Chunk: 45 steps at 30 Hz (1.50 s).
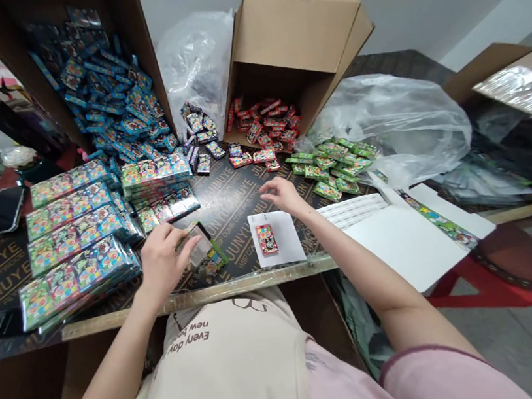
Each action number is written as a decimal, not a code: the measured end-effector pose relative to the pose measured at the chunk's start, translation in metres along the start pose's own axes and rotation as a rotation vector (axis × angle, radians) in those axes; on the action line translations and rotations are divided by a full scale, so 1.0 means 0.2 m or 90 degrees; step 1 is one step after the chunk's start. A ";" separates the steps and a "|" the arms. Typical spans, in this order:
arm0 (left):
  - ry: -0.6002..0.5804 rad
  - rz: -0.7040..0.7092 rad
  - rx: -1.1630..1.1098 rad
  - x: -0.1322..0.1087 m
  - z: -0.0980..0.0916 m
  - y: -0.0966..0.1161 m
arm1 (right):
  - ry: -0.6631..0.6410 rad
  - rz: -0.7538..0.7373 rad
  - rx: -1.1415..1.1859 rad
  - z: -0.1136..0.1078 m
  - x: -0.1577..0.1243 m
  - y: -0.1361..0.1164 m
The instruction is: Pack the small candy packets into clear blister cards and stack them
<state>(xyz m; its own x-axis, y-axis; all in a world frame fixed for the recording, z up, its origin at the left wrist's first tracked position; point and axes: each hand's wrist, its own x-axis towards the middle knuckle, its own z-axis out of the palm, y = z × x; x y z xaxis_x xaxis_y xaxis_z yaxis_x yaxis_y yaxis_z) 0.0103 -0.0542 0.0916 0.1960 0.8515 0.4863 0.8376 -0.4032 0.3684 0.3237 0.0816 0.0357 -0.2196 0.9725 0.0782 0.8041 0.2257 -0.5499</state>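
While held, wrapped packet: in the closed left grip, over the black tabletop
Right grip: open, fingers spread, near a white sheet bearing a red packet

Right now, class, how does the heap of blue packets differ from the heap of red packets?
The blue packets make a far bigger heap than the red packets. The blue ones spread past the tall cardboard box onto the table, while most red ones stay inside the smaller cardboard box, with only a few in front. Both are small, shiny packets lying loose in tipped boxes on the dark table.
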 end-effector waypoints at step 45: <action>-0.208 0.039 -0.325 0.24 0.01 0.01 | -0.222 -0.038 -0.025 0.27 -0.07 0.09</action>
<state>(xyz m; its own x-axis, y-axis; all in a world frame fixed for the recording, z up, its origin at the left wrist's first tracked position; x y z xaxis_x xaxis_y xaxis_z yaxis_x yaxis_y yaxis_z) 0.0217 -0.0130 0.1142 0.4498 0.8482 0.2799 0.4855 -0.4952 0.7205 0.3118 0.0689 -0.0206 -0.4370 0.8808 -0.1824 0.8030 0.2907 -0.5204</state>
